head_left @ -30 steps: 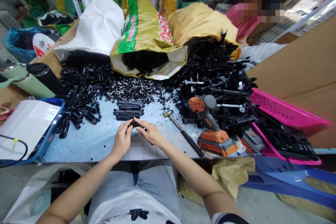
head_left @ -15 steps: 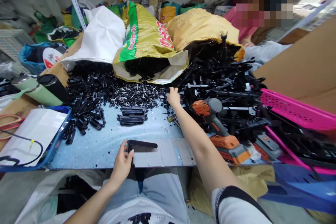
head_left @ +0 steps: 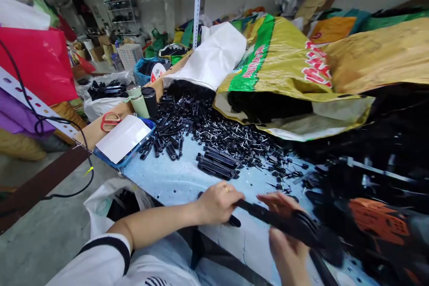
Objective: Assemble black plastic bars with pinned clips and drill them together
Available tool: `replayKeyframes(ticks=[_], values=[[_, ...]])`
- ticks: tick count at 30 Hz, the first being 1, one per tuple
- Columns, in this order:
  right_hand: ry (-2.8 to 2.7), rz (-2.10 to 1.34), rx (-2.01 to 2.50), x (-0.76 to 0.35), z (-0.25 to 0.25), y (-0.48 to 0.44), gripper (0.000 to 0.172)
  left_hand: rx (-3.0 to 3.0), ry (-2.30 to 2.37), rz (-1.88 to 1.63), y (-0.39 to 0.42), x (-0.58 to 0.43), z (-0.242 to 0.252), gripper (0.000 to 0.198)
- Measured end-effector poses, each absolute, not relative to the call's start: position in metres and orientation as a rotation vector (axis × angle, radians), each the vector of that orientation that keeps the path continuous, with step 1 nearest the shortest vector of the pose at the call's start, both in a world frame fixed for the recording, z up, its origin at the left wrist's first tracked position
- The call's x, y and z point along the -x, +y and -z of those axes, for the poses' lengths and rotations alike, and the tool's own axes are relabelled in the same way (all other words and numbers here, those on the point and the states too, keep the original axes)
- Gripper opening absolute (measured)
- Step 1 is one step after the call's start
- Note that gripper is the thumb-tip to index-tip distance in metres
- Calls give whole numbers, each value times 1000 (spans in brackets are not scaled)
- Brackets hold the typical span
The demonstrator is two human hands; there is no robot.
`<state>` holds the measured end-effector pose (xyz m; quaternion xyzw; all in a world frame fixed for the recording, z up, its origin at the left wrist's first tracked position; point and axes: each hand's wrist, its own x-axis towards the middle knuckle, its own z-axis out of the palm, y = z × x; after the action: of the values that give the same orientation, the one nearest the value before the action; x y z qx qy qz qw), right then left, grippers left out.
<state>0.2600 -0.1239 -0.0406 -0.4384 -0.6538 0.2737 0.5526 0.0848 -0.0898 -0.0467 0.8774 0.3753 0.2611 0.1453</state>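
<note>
A long black plastic part (head_left: pixel 258 212) is held slanting above the front of the blue table (head_left: pixel 161 179). My left hand (head_left: pixel 217 203), a ring on one finger, is closed at its narrow left end. Around its thicker middle are the thumb and fingers of my right hand (head_left: pixel 288 243), somewhat blurred. Below my left hand a flat black bar (head_left: pixel 234 221) shows, partly covered by that hand. Just beyond my hands lie several black bars (head_left: pixel 217 163) in a stack, with a heap of small black pins (head_left: pixel 243 138) behind them.
An orange cordless drill (head_left: pixel 378 223) lies blurred at the right. A yellow-green sack (head_left: pixel 281 60) and a white sack (head_left: pixel 214 56) line the back, mouths toward me. At the left are a blue tray (head_left: pixel 125 161) with white paper, scissors (head_left: pixel 110 121) and a green bottle (head_left: pixel 138 102).
The view has swung left. My right hand has come back from the pin heap to the front and is now on the long black part with my left hand.
</note>
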Motion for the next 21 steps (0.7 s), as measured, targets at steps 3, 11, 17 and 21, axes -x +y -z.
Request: replayKeyframes(ticks=[3, 11, 17, 21], values=[[-1552, -699, 958, -261, 63, -117, 26, -2557, 974, -562, -93, -92, 56, 38], [-2495, -620, 1433, -313, 71, -138, 32, -2529, 1105, 13, -90, -70, 84, 22], [-2807, -384, 1545, -302, 88, -153, 37, -2553, 1026, 5, -95, -76, 78, 38], [-2760, -204, 1643, -293, 89, -155, 40, -2561, 1035, -37, -97, -79, 77, 55]])
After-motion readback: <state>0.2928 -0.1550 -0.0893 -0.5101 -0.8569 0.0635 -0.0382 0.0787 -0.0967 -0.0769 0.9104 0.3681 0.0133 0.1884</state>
